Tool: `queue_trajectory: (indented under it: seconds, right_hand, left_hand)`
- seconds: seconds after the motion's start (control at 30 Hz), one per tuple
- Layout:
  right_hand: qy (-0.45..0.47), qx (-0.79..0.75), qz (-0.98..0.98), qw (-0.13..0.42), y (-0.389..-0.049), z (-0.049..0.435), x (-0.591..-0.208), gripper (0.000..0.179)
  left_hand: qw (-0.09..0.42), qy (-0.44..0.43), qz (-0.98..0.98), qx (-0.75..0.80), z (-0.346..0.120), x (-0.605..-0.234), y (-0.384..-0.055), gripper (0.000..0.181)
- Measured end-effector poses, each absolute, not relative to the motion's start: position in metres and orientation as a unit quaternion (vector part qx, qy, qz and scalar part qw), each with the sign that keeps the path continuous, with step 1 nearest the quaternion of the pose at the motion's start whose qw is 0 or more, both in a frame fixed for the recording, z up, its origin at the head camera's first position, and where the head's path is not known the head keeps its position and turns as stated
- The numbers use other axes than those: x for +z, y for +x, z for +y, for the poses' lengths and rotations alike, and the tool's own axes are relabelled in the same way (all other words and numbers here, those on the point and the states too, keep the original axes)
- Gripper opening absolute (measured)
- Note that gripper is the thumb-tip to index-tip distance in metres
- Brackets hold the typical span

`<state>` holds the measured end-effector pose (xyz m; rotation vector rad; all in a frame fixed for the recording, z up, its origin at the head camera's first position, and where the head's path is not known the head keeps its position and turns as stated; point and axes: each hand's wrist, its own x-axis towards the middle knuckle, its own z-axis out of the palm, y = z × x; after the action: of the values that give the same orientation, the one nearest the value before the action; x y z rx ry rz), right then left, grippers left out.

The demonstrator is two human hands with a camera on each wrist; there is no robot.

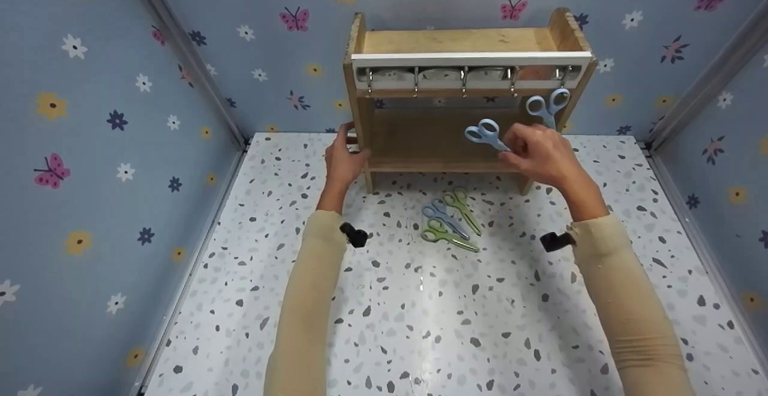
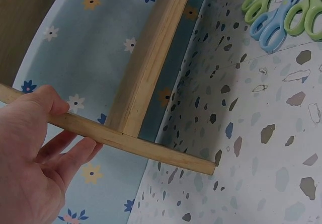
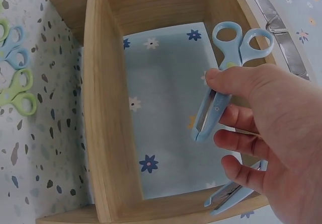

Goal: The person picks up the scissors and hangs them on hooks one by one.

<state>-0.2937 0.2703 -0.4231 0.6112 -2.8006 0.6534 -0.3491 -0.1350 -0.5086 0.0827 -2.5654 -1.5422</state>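
Note:
A wooden shelf rack [image 1: 456, 41] stands at the back of the table, with a white rail of several metal hooks [image 1: 464, 78] across its front. My left hand [image 1: 344, 162] grips the edge of its left side panel [image 2: 166, 156], thumb on one face and fingers on the other. Light blue scissors [image 1: 485, 133] are pinched by the blades between the thumb and fingers of my right hand [image 1: 543, 153], handles up, in front of the rack. A second pair of light blue scissors [image 1: 547, 108] hangs at the rightmost hook, its blades showing beside my lower right fingers.
Below the rack, on the speckled white tabletop [image 1: 420, 324], lie blue scissors [image 1: 450, 221] between two green pairs, the upper green scissors [image 1: 463, 213] and lower green scissors [image 1: 449, 237]. Flower-patterned panels [image 1: 120, 204] enclose the table at the left, back and right.

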Motion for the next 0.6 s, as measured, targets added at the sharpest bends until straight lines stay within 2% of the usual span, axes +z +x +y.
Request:
queue_trajectory:
  seconds: [0.6]
  right_hand:
    - [0.217, 0.268, -0.926, 0.155, -0.2916, 0.2732, -0.4156, 0.018]
  left_hand:
    - [0.074, 0.030, -0.856, -0.510, -0.1341, -0.5075, -0.3489, 0.069]
